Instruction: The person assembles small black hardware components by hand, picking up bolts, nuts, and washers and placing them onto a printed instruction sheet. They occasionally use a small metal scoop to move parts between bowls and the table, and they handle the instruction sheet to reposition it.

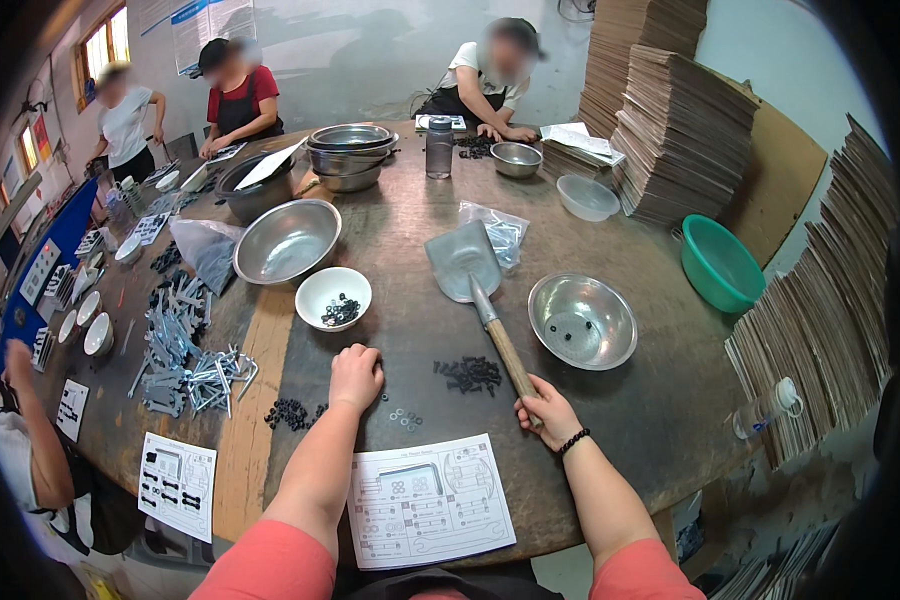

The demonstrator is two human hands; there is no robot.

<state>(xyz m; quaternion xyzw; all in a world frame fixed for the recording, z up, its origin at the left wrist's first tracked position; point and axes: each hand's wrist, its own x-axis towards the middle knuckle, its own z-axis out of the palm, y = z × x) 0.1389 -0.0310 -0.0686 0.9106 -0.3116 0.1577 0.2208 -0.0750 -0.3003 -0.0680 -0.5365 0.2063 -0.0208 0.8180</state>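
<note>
My right hand grips the wooden handle of a small metal shovel, whose blade points away from me above the table. Beside that handle lies a pile of black screws. My left hand rests on the table with its fingers curled under, so what they hold, if anything, is hidden. Just beyond it stands a white bowl with black nuts inside. A few washers and a heap of black nuts lie near my left forearm. A printed instruction sheet lies between my forearms.
A steel bowl with a few small black pieces stands right of the shovel; a larger steel bowl stands left. Hex keys and wrenches are heaped leftward. A green basin and cardboard stacks border the right. People work around the table.
</note>
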